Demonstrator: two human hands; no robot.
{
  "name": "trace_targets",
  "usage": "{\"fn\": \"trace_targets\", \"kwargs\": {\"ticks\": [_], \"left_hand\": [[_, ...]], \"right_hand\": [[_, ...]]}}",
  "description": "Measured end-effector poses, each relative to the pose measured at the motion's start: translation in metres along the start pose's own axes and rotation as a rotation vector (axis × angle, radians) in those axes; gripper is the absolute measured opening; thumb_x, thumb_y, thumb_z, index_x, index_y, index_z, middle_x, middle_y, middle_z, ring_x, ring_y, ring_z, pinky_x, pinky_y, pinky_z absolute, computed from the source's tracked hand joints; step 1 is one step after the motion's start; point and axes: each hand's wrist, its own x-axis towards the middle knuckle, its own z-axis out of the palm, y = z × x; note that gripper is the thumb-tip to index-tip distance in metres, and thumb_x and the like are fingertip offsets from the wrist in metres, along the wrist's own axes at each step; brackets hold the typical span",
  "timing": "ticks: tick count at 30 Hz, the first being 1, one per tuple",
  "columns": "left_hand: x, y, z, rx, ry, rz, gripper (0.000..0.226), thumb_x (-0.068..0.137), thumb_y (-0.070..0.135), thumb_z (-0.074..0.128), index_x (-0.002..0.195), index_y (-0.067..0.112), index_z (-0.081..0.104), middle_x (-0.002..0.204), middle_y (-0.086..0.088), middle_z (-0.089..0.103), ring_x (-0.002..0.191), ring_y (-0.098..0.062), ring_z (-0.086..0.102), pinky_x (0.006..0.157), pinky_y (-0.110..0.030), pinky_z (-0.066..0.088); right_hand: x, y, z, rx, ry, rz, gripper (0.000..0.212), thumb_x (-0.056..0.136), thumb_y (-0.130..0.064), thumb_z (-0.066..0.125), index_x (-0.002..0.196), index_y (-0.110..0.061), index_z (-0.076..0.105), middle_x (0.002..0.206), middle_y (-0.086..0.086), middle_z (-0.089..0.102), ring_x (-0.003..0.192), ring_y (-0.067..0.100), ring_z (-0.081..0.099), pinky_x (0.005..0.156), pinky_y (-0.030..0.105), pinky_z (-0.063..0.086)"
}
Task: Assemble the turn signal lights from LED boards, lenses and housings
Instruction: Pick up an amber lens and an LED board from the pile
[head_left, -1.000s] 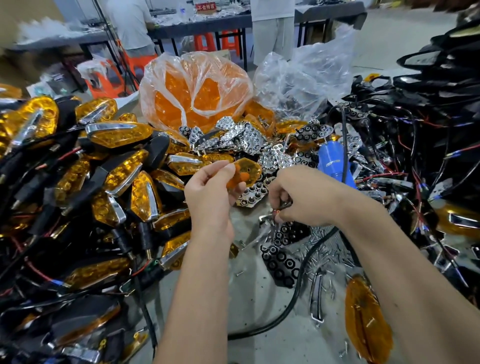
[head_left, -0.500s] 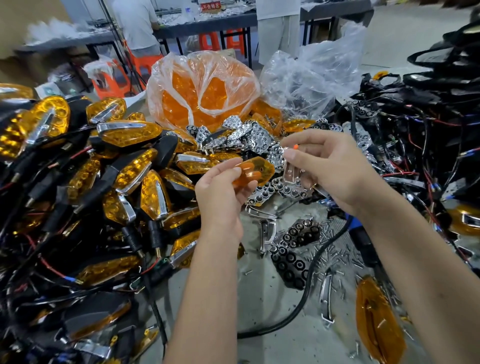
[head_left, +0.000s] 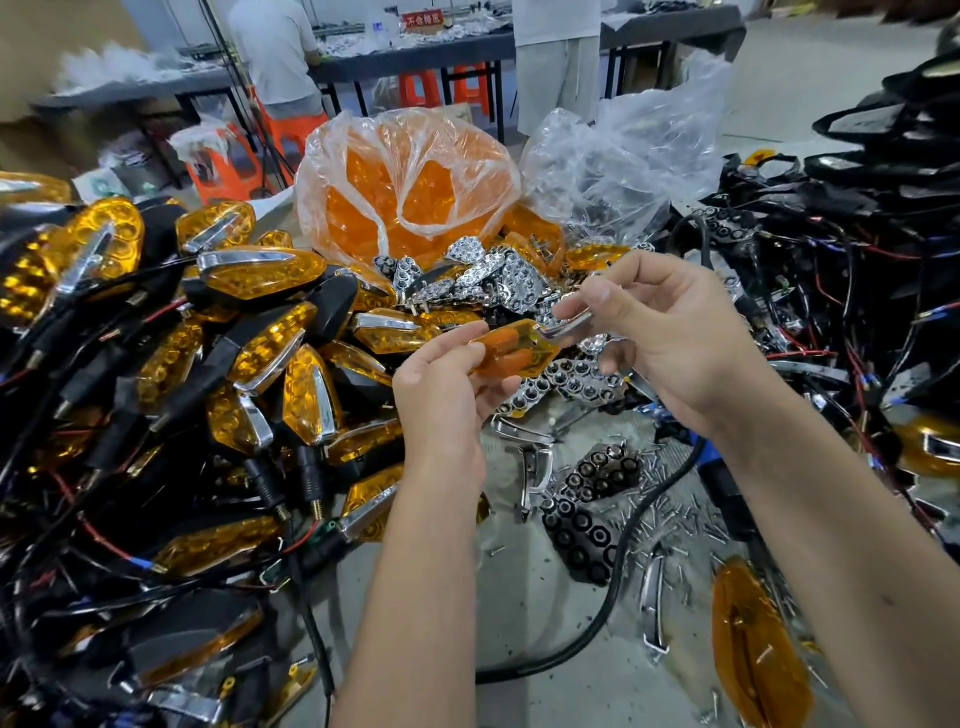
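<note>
Head | left hand grip pinches amber lens | right hand pinches chrome trim touching lens

Lens: amber lens pinched in my left hand, held above the bench.
Trim: chrome trim strip in my right hand, tip touching the lens.

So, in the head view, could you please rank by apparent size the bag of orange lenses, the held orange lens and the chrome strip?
1. Bag of orange lenses, clearly largest.
2. Held orange lens.
3. Chrome strip, partly hidden by the fingers, so unsure.
</note>
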Motion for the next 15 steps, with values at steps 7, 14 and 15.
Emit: {"fn": "trace_targets", "kwargs": {"ticks": [7, 14, 15], "left_hand": [[-0.002, -0.001, -0.001, 0.056, -0.016, 0.003, 0.013, 0.1, 0.003, 0.063, 0.105, 0.01, 0.073, 0.092, -0.014, 0.08, 0.069, -0.019, 0.074, 0.053, -0.024, 0.056], [-0.002, -0.004, 0.002, 0.145, -0.084, 0.025, 0.028, 0.109, 0.012, 0.05, 0.101, 0.006, 0.076, 0.091, -0.015, 0.08, 0.067, -0.019, 0.074, 0.06, -0.027, 0.06], [-0.003, -0.005, 0.003, 0.179, -0.096, 0.039, 0.028, 0.109, 0.013, 0.05, 0.1, 0.007, 0.076, 0.09, -0.014, 0.08, 0.067, -0.02, 0.074, 0.059, -0.028, 0.06]], "right_hand": [[0.003, 0.008, 0.002, -0.118, 0.145, 0.025, 0.029, 0.099, -0.039, 0.063, 0.099, -0.013, 0.076, 0.07, 0.001, 0.064, 0.058, 0.014, 0.05, 0.051, 0.022, 0.041], [0.004, 0.013, 0.004, -0.42, 0.134, -0.066, 0.015, 0.104, -0.026, 0.065, 0.1, -0.024, 0.079, 0.066, -0.003, 0.061, 0.054, 0.011, 0.048, 0.049, 0.021, 0.038], [0.004, 0.014, 0.005, -0.468, 0.117, -0.071, 0.012, 0.102, -0.026, 0.067, 0.098, -0.026, 0.079, 0.068, -0.007, 0.065, 0.056, 0.006, 0.051, 0.052, 0.019, 0.041]]}}
